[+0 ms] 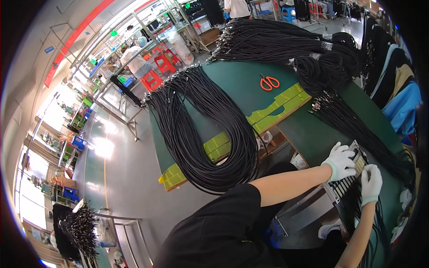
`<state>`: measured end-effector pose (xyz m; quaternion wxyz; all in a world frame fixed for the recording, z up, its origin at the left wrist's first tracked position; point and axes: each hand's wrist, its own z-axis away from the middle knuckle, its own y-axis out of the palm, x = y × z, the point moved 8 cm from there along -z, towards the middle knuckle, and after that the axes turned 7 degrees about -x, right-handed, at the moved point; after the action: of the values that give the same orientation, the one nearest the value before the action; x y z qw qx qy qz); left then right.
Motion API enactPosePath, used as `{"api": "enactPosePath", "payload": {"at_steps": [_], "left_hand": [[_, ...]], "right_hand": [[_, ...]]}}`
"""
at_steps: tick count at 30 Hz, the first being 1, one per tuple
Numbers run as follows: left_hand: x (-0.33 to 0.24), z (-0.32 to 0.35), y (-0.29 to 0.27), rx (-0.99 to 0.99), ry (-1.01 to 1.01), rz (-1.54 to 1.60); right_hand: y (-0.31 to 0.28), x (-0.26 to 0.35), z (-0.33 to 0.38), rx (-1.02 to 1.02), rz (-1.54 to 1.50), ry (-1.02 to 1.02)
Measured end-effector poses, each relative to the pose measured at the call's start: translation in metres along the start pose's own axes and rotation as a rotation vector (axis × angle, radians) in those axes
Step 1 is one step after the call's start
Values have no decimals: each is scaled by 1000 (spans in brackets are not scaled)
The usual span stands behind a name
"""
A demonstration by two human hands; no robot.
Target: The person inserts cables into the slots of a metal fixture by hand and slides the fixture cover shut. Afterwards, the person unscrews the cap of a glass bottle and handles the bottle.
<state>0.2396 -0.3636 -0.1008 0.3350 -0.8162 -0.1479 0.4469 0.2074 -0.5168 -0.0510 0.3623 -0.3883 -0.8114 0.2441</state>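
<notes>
We're at a green worktable (pixel 241 85), both hands in white gloves. Left hand (pixel 342 161) at about 4 o'clock in the view, arm stretched bare from the black sleeve, palm down, fingers spread flat on the slotted comb fixture (pixel 346 181): pressing, not gripping. Right hand (pixel 372 182) just beside it toward 5 o'clock, forearm coming up from the lower edge, fingertips pinched near the fixture's far edge, probably on a black cord (pixel 375 214), but the view is too small to be sure. Big cord bundle (pixel 210 134) draped at centre. Orange scissors (pixel 269 82) at 1 o'clock, well apart. Yellow strip (pixel 268 118) crosses the table.
</notes>
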Motion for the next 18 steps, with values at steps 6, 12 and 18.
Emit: {"api": "enactPosePath", "payload": {"at_steps": [6, 12, 18], "left_hand": [[-3, -5, -11, -231, 19, 124], [-21, -1, -21, -360, 233, 73], [-26, -3, -29, -407, 259, 113]], "right_hand": [[10, 22, 7, 13, -146, -53], [20, 9, 15, 106, -261, 191], [19, -4, 17, 170, -328, 363]]}}
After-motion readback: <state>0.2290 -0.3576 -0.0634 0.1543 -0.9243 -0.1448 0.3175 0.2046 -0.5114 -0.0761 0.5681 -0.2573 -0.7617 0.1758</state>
